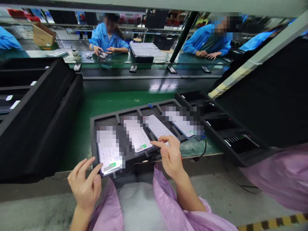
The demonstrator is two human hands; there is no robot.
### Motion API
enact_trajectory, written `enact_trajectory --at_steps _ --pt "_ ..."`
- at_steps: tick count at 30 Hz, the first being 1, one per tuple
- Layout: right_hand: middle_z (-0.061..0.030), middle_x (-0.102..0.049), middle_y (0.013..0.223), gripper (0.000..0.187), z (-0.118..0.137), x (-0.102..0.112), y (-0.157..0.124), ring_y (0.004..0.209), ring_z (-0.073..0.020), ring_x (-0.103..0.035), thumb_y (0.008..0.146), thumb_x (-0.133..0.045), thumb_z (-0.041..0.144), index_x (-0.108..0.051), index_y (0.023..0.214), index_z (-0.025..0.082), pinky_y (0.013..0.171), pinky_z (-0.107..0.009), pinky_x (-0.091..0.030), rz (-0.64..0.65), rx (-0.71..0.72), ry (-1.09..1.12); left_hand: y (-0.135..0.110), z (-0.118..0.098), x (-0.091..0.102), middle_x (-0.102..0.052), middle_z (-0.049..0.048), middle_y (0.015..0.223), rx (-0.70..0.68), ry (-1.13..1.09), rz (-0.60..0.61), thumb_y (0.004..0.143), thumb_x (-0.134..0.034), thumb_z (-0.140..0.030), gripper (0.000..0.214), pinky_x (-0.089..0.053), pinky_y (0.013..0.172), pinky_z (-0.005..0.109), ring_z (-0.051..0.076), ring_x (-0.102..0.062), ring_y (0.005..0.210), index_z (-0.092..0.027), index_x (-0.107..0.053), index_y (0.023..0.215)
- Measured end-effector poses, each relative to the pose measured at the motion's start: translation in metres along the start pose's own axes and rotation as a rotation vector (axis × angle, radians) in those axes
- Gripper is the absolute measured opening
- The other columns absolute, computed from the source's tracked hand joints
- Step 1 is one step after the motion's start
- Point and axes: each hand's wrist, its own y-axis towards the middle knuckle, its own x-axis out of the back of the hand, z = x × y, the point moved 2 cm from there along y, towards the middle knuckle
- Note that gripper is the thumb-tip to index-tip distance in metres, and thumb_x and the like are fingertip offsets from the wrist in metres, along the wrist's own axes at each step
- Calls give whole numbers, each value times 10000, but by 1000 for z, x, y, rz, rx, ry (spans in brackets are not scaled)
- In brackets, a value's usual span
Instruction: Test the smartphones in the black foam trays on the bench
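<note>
A black foam tray [91, 138] holds several lit phones side by side, slanting toward me. My left hand [84, 183] has its fingers spread, with the index fingertip at the lower left of the leftmost phone [109, 155], which displays a number keypad and a green button. My right hand [172, 157] extends its index finger to the right edge of the second phone [140, 139], its other fingers loosely bent. Neither hand holds anything. Part of the third phone [157, 125] is hidden behind my right hand. The rightmost phone [186, 127] lies near a black cable [205, 149].
Stacked black foam trays [55, 96] stand at left. Another tray [234, 153] with dark-screened phones sits at right, beside a slanted metal post [255, 61]. Across the green bench [108, 98], phones lie along a dark conveyor strip [151, 72], and people in blue [108, 35] work behind it.
</note>
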Motion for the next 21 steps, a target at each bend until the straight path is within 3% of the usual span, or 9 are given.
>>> enact_trajectory --at_steps 3,8,12,18,21 --pt "-50 -507 892 432 -6 5 -2 836 -188 -470 956 -238 304 -663 969 231 879 -432 -322 -1 -5 12 -3 -3 -1 -607 102 1006 22 50 50 882 -364 -235 287 -339 800 384 250 -517 1001 -208 -650 879" --pt "-56 -506 883 436 -17 15 -7 834 -190 -471 951 -247 301 -675 940 216 854 -421 -334 -20 -32 19 -2 -12 5 -587 124 1011 57 114 -9 897 -310 -225 323 -362 783 384 248 -528 967 -176 -628 931" --pt "-55 -513 870 413 -21 19 -12 816 -187 -467 944 -275 282 -684 926 221 835 -406 -333 -4 -54 18 8 -28 5 -595 128 987 37 195 0 872 -387 -169 242 -372 784 391 264 -526 963 -155 -626 910" --pt "-54 -535 866 439 -16 12 -8 832 -183 -481 955 -257 306 -686 921 220 886 -408 -311 137 -14 -3 41 -74 -14 -597 128 1059 -256 10 209 850 -500 -187 212 -406 810 359 245 -523 965 -136 -607 1026" --pt "-55 -534 883 457 -15 8 -3 870 -177 -488 964 -237 323 -681 941 218 965 -419 -260 176 -14 -25 55 -84 -29 -568 148 1141 -269 90 306 889 -434 -300 315 -418 784 376 272 -507 977 -135 -600 1100"
